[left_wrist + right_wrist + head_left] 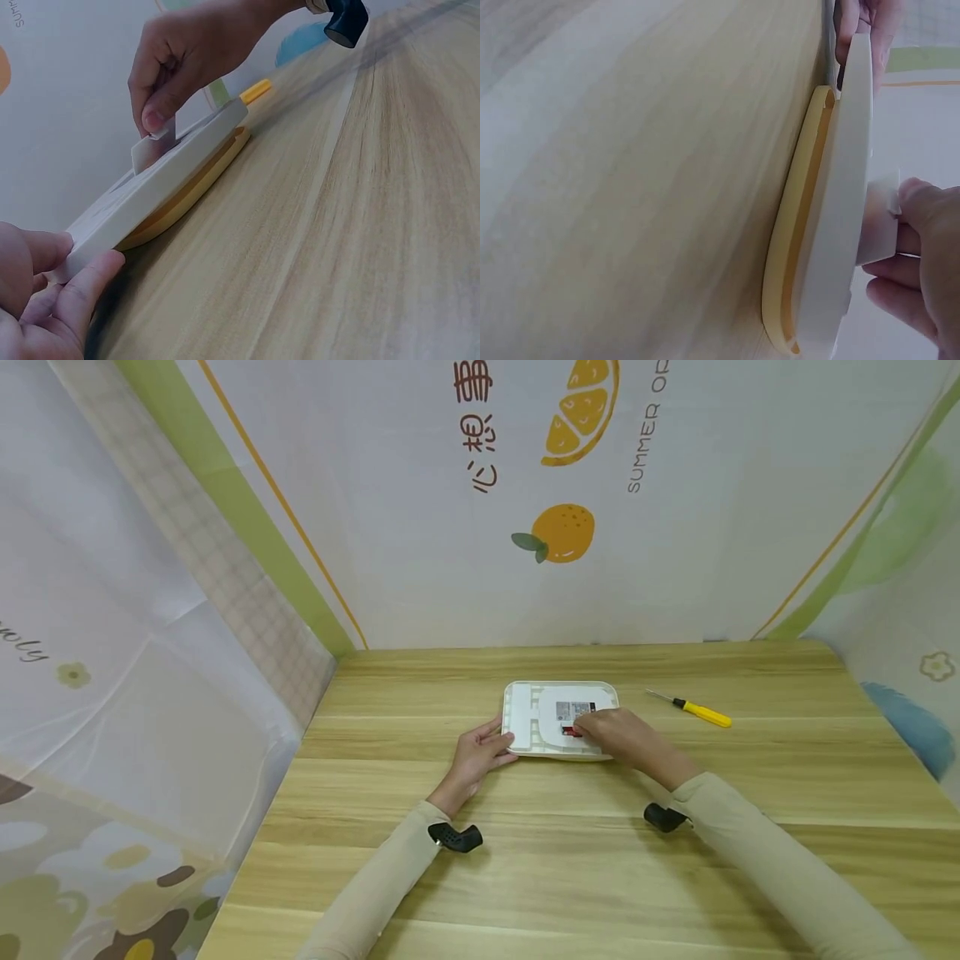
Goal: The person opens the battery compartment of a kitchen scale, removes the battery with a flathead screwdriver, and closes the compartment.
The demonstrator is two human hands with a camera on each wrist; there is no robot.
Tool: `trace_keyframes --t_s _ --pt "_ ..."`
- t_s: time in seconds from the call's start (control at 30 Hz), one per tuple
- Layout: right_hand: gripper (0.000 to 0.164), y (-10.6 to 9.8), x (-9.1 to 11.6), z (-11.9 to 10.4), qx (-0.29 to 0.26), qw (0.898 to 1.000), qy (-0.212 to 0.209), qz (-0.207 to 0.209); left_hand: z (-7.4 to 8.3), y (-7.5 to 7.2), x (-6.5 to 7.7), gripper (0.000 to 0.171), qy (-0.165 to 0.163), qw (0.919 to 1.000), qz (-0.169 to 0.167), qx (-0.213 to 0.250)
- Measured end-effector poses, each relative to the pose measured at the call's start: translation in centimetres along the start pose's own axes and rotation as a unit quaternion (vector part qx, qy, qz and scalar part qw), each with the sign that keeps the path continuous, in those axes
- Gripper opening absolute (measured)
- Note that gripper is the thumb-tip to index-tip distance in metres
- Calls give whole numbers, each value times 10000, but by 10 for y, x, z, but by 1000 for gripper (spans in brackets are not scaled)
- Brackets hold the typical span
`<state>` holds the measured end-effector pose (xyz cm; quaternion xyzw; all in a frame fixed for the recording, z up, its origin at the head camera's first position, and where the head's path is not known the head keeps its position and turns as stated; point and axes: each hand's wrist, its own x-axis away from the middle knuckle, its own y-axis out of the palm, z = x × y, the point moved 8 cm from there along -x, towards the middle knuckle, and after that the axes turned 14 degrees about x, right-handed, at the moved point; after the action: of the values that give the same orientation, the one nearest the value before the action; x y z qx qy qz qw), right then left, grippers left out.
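A white, rounded rectangular device (520, 718) lies with its labelled underside up, above a yellow rounded part (799, 217) that shows beneath it in both wrist views. My left hand (476, 756) pinches its left edge, thumb on top and fingers below. Over the middle of the device, my right hand (626, 739) pinches a small white battery cover (141, 155) between thumb and fingers. The cover stands tilted up from the underside. Beside the right fingertips, a red and dark battery (567, 732) shows in the opening, partly hidden by the hand.
A screwdriver (705, 712) with a yellow handle lies on the wooden table (570, 860), to the right of the device. Printed white cloth (420, 568) hangs along the table's back and sides. Each wrist carries a black camera mount (455, 837).
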<state>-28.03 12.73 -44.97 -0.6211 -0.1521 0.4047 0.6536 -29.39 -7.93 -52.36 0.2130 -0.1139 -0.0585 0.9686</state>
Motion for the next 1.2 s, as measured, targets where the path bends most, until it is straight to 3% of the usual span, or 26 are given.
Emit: trace_keyframes --t_s 0.13,0.23,0.3,0.4,0.47,0.63,0.77,0.87,0.93,1.03,1.2 --pt "17 -3 -1 -3 494 9984 -238 122 0 0 0 54 -17 10000 -11 3" --pt "14 -6 -3 1 581 9975 -192 353 0 1 -1 54 -12 10000 -9 15" --pt "8 -8 -4 9 375 9981 78 473 1 1 -1 54 -6 10000 -19 7" --pt "14 -10 -3 31 -446 9937 952 379 1 1 -2 54 -22 10000 -21 2" --pt "22 -9 1 51 -1092 9786 1722 263 1 0 -1 55 -22 10000 -28 -8" --pt "45 -11 26 109 -2439 9093 3371 56 0 -1 -1 55 -31 10000 -17 -5" --pt "56 -15 51 150 -3238 8515 4124 -54 1 -1 -1 54 8 10000 -54 -27" --pt "59 -13 71 172 -3498 8214 4503 -112 2 -1 -2 55 17 10000 -44 -29" --pt "58 -9 84 184 -3527 8116 4657 -117 2 -2 -1 55 20 10000 -24 -50" --pt "57 -1 102 198 -3363 8072 4848 -185 1 -3 -1 55 -31 10000 -10 -56" --pt "51 5 126 213 -2443 8213 5145 -313 1 0 0 56 -64 10000 -71 -27"
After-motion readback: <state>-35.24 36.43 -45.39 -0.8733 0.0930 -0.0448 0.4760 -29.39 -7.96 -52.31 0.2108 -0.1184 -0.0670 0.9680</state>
